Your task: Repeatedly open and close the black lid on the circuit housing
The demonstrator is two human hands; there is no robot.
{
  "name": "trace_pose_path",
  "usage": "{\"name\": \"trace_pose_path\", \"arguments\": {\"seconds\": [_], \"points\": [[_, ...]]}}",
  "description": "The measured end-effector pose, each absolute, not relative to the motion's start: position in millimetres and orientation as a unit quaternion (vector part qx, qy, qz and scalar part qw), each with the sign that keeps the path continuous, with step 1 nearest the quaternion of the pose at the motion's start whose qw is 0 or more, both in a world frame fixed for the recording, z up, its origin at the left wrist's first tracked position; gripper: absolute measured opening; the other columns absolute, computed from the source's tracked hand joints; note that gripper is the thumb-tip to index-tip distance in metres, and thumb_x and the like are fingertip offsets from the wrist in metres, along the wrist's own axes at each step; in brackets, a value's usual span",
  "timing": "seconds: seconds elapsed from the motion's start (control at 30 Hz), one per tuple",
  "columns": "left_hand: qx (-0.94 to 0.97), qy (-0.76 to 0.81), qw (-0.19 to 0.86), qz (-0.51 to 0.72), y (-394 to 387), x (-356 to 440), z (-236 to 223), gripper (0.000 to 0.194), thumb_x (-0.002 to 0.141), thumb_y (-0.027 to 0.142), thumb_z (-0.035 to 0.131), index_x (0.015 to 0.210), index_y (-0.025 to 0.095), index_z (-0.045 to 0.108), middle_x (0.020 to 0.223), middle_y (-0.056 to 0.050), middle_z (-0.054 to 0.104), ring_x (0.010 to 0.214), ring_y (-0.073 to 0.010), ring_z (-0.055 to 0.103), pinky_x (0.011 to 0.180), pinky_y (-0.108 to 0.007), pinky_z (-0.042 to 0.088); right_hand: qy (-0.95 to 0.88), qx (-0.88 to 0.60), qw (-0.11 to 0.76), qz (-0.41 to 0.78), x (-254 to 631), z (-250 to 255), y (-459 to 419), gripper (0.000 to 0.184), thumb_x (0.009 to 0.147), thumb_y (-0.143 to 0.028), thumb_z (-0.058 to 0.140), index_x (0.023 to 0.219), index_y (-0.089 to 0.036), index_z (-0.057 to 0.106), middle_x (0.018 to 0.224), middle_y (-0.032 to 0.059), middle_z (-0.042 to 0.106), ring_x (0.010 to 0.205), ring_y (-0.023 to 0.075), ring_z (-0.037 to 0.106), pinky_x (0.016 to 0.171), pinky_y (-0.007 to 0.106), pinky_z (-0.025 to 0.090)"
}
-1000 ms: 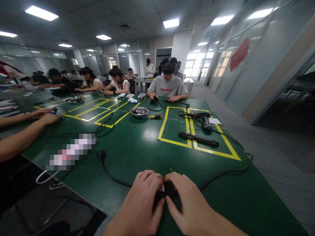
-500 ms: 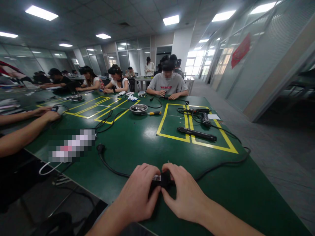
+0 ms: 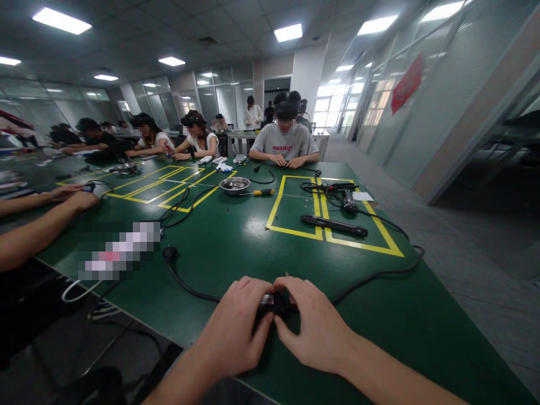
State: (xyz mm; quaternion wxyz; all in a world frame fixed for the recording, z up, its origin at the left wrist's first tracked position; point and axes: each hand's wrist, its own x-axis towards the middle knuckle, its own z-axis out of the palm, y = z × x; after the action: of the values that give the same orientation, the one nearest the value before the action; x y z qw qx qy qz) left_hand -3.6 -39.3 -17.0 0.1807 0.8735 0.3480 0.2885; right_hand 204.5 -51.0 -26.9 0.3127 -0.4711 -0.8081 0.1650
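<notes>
Carefully, the fingers of the left hand are gripping the labelled left part of a small black block, while those of the right hand are curling around its right end; both fingertips and thumbs are nearly meeting at its middle. The block is sitting low over the near part of the green worktop. Leftward, a black cord is running from behind the left hand to a plug. Rightward, a black cable is curving toward a dark tool. Farther out, a black tube is lying across yellow tape, and a yellow-handled screwdriver is resting beside a metal bowl.
</notes>
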Motion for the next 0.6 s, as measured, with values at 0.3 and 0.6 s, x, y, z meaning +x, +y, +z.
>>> {"name": "trace_pose_path", "arguments": {"seconds": [0.3, 0.6], "points": [[0.872, 0.354, 0.178, 0.286, -38.4, -4.7, -18.4, 0.021, 0.104, 0.019, 0.051, 0.123, 0.022, 0.061, 0.117, -0.011, 0.073, 0.105, -0.0285, 0.066, 0.096, -0.046, 0.055, -0.805, -0.465, 0.329, 0.167, 205.1, -30.8, -49.6, 0.036, 0.086, -0.022, 0.062, 0.122, -0.019, 0.062, 0.114, 0.0115, 0.075, 0.098, 0.0302, 0.070, 0.088, 0.048, 0.054], [0.874, 0.342, 0.182, 0.292, -40.4, -5.1, -15.3, 0.021, 0.103, 0.018, 0.052, 0.121, 0.023, 0.061, 0.118, -0.011, 0.073, 0.106, -0.0286, 0.066, 0.096, -0.046, 0.053, -0.805, -0.462, 0.329, 0.174, 205.6, -29.0, -50.4, 0.036, 0.087, -0.023, 0.062, 0.123, -0.019, 0.064, 0.113, 0.0121, 0.076, 0.098, 0.0298, 0.071, 0.091, 0.049, 0.055]]}}
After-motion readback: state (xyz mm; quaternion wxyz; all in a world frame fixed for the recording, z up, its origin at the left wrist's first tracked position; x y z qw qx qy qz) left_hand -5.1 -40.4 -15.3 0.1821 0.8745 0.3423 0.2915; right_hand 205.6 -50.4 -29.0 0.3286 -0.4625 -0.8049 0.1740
